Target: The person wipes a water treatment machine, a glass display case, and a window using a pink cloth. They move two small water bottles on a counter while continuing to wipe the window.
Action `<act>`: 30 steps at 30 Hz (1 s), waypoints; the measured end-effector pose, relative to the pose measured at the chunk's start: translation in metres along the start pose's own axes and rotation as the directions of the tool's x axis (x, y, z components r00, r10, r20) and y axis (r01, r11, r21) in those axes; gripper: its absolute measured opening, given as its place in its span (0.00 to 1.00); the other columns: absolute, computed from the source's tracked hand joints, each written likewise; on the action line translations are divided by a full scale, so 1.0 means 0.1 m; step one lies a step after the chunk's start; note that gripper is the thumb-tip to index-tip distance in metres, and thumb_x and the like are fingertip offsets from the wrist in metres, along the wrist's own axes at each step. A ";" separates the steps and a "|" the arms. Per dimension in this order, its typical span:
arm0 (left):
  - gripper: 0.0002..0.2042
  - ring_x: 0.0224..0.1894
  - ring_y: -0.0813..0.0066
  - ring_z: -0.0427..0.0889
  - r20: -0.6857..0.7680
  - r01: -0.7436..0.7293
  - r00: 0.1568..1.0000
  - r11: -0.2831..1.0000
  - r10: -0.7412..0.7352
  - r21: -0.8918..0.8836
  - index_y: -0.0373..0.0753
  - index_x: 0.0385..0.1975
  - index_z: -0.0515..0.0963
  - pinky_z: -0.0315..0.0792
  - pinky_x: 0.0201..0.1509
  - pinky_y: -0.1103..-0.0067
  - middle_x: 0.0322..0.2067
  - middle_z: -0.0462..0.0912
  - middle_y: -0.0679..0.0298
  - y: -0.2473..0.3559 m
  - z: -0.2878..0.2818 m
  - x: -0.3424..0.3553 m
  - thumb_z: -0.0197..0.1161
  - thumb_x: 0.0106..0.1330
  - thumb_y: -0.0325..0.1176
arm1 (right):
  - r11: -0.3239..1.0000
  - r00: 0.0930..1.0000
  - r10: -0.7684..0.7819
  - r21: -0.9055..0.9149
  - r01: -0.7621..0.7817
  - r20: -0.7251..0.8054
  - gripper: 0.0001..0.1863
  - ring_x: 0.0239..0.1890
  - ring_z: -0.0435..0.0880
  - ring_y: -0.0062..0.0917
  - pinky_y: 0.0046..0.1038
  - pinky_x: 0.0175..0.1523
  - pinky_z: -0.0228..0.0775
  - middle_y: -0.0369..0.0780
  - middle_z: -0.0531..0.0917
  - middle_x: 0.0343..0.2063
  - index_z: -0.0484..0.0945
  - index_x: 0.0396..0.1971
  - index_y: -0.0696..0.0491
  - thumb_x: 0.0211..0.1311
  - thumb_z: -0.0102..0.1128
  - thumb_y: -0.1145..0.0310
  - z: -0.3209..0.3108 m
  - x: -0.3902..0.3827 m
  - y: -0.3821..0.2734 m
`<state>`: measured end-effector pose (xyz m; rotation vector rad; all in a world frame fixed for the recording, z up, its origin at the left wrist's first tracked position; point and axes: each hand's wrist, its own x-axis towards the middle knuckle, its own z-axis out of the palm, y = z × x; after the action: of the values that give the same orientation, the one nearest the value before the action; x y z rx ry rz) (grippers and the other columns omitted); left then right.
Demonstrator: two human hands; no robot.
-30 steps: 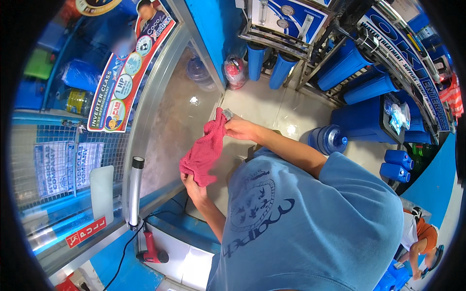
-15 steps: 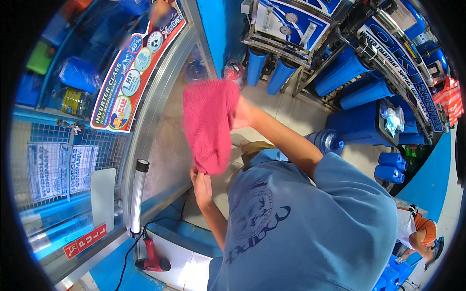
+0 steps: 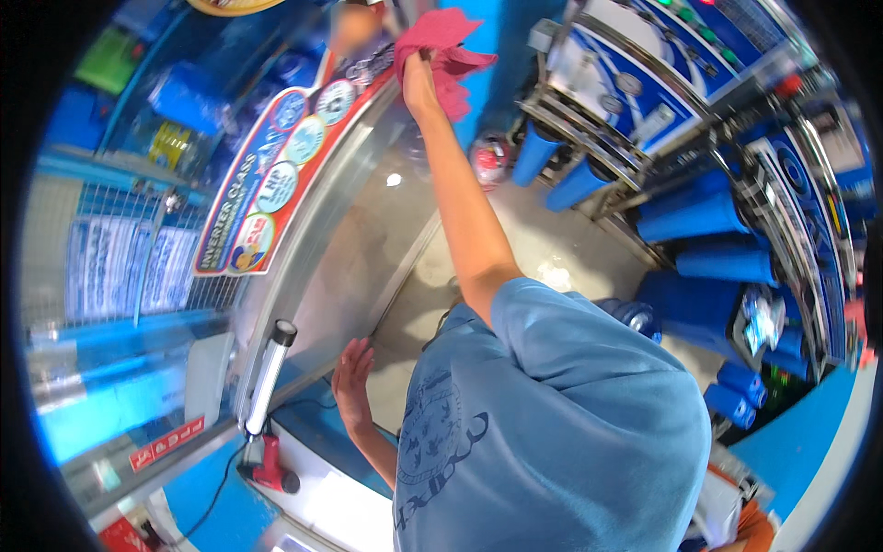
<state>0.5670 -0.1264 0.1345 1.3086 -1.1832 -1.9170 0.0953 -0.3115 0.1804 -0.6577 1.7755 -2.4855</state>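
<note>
Pink cloth (image 3: 441,46) sits bunched in the raised right hand (image 3: 418,78), pressed high on the glass door (image 3: 368,230); the left hand (image 3: 352,382), fingers spread wide, lies flat on the glass lower down.

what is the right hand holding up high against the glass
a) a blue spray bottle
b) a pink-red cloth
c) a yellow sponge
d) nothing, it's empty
b: the right hand is raised at the top of the glass panel and grips a bunched pink-red cloth, while the left hand is open and flat near the lower edge of the panel, holding nothing.
</note>
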 end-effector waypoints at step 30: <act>0.32 0.64 0.57 0.71 0.076 -0.101 0.990 0.974 0.119 -0.200 0.34 0.70 0.56 0.61 0.67 0.66 0.66 0.65 0.49 0.37 1.71 1.01 0.53 0.71 0.44 | 0.957 0.890 -0.180 -0.134 0.257 0.419 0.20 0.49 0.76 0.28 0.32 0.54 0.68 0.40 0.78 0.47 0.73 0.53 0.55 0.66 0.51 0.60 -0.79 -0.21 0.71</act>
<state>0.3682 -0.1623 0.1465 1.0440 -1.0546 -1.9711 0.0712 -0.2602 0.0880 -1.3447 1.8615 -2.0979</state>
